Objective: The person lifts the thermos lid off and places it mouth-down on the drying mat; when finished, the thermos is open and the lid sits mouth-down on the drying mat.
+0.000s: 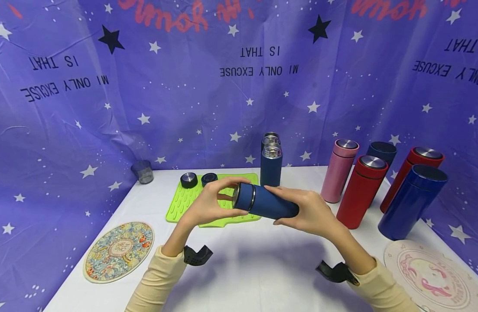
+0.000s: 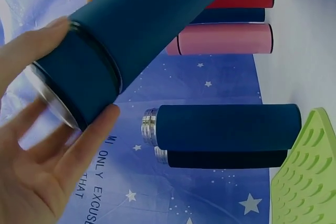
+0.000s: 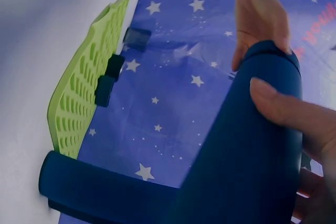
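A dark blue thermos (image 1: 275,203) is held tilted above the table, its lid end toward the left. My left hand (image 1: 205,203) pinches the lid (image 2: 73,77), with thumb and fingers on opposite sides of it, just short of the dark ring at the seam. My right hand (image 1: 310,212) grips the body near its base, and in the right wrist view the thumb lies along its side. Behind them stand an uncapped blue thermos (image 1: 271,171) and an uncapped black thermos (image 2: 226,159), their steel necks showing.
Two loose lids, one black (image 1: 189,180) and one dark blue (image 1: 209,178), sit on a green mat (image 1: 178,206). A small dark cup (image 1: 145,173) stands back left. Capped thermoses, including a pink one (image 1: 338,175) and a red one (image 1: 359,195), stand right. Round placemats (image 1: 119,251) lie at both sides.
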A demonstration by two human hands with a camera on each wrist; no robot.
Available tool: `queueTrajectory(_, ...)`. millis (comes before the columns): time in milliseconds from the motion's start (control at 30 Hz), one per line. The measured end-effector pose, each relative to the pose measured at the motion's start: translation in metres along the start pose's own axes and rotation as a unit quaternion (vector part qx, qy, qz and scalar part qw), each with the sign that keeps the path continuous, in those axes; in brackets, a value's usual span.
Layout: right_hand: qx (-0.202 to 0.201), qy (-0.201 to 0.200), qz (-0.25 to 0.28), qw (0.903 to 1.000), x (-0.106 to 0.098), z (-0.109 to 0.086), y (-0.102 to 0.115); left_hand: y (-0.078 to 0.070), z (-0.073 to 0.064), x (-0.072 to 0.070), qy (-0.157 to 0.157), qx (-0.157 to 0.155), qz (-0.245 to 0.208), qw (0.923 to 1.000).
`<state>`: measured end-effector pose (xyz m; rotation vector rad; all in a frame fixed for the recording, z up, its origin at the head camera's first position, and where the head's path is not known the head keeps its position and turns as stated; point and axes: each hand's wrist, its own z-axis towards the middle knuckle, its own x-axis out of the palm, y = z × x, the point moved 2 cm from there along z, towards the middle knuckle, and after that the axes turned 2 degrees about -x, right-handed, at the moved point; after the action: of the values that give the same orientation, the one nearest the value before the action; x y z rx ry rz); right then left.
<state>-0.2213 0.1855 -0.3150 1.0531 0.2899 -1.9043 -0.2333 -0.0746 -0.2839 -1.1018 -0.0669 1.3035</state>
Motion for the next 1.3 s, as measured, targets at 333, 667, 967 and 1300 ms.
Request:
queueTrajectory(333, -0.011, -0.01, -0.047, 0.9988, 0.002, 0.0, 0.0, 0.003, 0.0, 0.0, 0.005, -0.041, -0.007, 0.9991)
queueTrajectory(667, 0.048, 0.051, 0.091, 0.9934, -0.001, -0.001, -0.012, 0.002, 0.001, -0.002, 0.041, 0.062, -0.003, 0.9972)
queueTrajectory(967, 0.003, 0.015, -0.019, 0.9997, 0.003, 0.0, -0.007, 0.018, -0.001, -0.001, 0.006, -0.025, -0.013, 0.9996)
queueTrajectory(1300, -0.032, -0.006, -0.08, 0.9963, 0.003, 0.0, -0.007, 0.008, -0.001, -0.005, -0.025, -0.101, 0.005, 0.9945)
